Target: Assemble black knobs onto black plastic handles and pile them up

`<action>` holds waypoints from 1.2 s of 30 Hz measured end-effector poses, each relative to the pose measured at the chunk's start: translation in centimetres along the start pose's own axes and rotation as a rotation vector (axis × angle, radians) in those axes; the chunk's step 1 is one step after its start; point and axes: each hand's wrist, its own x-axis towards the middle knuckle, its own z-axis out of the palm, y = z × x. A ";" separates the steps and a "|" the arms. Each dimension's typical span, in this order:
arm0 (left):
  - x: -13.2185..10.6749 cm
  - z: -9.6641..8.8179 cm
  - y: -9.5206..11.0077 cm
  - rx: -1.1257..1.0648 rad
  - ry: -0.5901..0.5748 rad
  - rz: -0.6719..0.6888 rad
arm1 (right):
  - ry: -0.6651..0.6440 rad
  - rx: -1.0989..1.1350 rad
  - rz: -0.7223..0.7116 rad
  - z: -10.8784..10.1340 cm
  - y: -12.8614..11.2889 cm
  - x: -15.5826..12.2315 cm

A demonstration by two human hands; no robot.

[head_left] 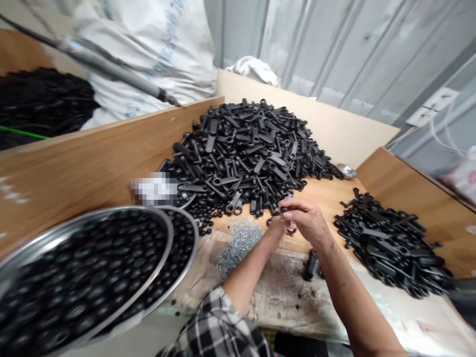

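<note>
While the right hand pinches a small black part, what the left hand holds cannot be told. Much seems left — black handles at the back edge of the counter dwarf the right-edge pile.

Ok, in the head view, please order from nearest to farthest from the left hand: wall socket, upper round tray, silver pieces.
1. Silver pieces: just left of the left hand.
2. Upper round tray: farther left.
3. Wall socket: far right, at the back.
</note>
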 end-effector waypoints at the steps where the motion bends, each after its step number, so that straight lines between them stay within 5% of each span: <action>1: 0.0 -0.1 0.2 -0.011 -0.012 0.007 | 0.051 0.067 -0.026 -1.4 0.1 -0.7; 6: -0.8 -0.5 1.6 -0.116 -0.024 0.035 | 0.204 0.251 -0.035 -5.8 1.6 -3.0; 13: -1.3 0.3 1.2 -0.029 -0.014 -0.062 | 0.300 0.286 0.012 -8.3 4.5 -4.4; 19: -0.9 0.7 0.0 0.000 0.009 -0.032 | 0.211 0.134 0.080 -8.4 6.5 -4.8; 27: -1.2 1.2 -0.2 -0.043 -0.062 -0.193 | 0.305 0.149 0.056 -7.7 7.0 -4.6; 36: -1.6 1.6 -0.8 0.127 0.002 -0.066 | 0.295 0.217 0.078 -7.5 8.1 -4.6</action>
